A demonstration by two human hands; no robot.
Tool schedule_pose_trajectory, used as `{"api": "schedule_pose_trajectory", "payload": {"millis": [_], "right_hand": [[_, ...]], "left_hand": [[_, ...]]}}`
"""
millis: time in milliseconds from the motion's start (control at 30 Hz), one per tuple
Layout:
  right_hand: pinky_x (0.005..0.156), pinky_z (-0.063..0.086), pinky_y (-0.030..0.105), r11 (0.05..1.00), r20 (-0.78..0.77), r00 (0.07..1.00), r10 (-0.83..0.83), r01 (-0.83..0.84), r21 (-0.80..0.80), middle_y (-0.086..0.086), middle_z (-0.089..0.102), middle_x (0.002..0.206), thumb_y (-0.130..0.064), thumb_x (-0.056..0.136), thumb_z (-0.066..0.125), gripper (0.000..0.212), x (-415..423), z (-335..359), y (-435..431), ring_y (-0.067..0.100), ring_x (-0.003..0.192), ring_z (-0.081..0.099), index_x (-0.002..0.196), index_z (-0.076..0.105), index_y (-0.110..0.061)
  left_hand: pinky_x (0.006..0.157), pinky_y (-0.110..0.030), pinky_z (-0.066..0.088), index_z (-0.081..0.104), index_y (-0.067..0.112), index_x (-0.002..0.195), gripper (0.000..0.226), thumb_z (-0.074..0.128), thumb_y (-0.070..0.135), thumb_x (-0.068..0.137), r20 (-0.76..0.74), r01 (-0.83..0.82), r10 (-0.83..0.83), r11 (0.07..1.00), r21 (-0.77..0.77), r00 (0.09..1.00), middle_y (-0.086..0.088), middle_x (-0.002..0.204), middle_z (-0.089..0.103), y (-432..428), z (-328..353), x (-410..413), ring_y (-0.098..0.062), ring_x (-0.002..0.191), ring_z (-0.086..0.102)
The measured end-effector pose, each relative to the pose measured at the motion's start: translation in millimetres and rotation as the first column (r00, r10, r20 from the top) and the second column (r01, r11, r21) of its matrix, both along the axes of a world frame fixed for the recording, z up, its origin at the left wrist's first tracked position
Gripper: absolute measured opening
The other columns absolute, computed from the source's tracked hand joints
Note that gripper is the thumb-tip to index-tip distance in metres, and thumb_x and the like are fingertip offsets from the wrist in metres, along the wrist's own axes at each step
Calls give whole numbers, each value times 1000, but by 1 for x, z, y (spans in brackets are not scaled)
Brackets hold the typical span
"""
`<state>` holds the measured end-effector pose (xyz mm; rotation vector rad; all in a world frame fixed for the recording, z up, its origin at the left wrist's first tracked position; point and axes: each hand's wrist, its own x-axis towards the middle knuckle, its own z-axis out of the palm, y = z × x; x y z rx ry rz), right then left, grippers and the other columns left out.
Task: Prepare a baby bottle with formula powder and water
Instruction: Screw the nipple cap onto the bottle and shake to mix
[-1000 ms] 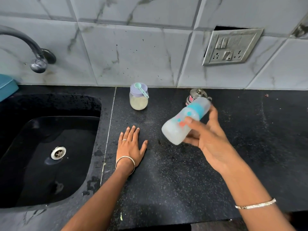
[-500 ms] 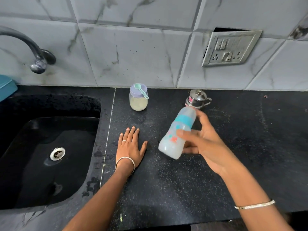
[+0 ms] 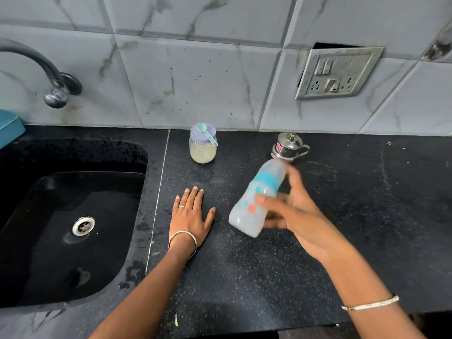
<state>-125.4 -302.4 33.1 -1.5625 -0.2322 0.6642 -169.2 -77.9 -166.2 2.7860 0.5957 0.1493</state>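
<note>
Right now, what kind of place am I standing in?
Most likely a home kitchen counter. A black sink with a wall tap sits beside a dark speckled countertop, backed by marble-look wall tiles. The right hand holds a baby bottle near a formula jar.

My right hand point(image 3: 297, 216) has swung the baby bottle point(image 3: 256, 199) from a flat tilt with its cap far right to a steeper, more upright slant, lower down.
</note>
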Motion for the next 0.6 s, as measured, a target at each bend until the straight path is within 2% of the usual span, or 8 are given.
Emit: {"api": "schedule_pose_trajectory", "payload": {"millis": [33,67,167,233,367,500,533,600], "right_hand": [[71,65,41,996,-10,997,80,-80,-49,17,77,110,-21,75,84,84,-2,2,-2,29,97,78,141,41,-50],[69,64,41,994,-12,996,90,-90,-55,18,77,110,-21,74,85,84,-3,2,-4,30,96,78,140,43,-50],[69,64,37,977,-15,984,-176,176,124,6,79,108,-18,82,80,80,4,-2,0,26,98,78,146,38,-42],[73,65,39,941,-6,960,-281,277,197,5,78,112,-21,82,78,80,6,-5,0,26,101,77,146,35,-41],[62,63,37,997,49,996,-78,78,16,17,78,107,-20,73,83,79,6,7,-8,28,90,79,139,45,-43],[66,64,35,955,10,966,-258,253,154,-6,81,95,-17,86,76,68,12,-1,-8,23,88,78,139,41,-41],[67,64,35,961,15,971,-238,234,145,-5,80,97,-17,85,76,69,11,-2,-6,22,89,78,139,40,-42],[65,63,36,996,12,997,-79,78,45,8,79,103,-18,77,81,77,3,-1,-4,24,91,79,139,43,-45]], "left_hand": [[129,-44,8,29,19,159,85,9,67,92,0,3,-3,1000,-2,1000,-1,169,25,0,0,0,-22,158,16],[129,-44,8,30,19,159,86,8,67,92,5,4,-4,1000,-2,1000,-2,169,25,0,0,0,-22,158,16],[129,-44,8,30,19,159,83,11,67,93,12,-3,3,1000,-3,1000,-2,169,25,-1,0,-1,-22,158,16],[129,-44,7,29,19,159,83,11,66,94,5,-4,4,1000,-3,1000,-1,169,24,-1,0,0,-22,158,15],[129,-43,6,29,19,159,85,9,67,92,10,-5,5,1000,-2,1000,-1,169,24,-1,1,0,-21,158,14],[129,-42,5,28,20,159,84,8,67,93,1,-7,7,1000,0,1000,0,169,23,-1,1,0,-21,158,13],[129,-43,6,28,20,159,85,8,67,92,4,-8,8,1000,-1,1000,0,169,23,-1,2,0,-21,158,14],[129,-43,6,28,20,159,86,7,68,91,4,-6,6,1000,-2,1000,0,169,23,-1,2,0,-21,158,14]]}}
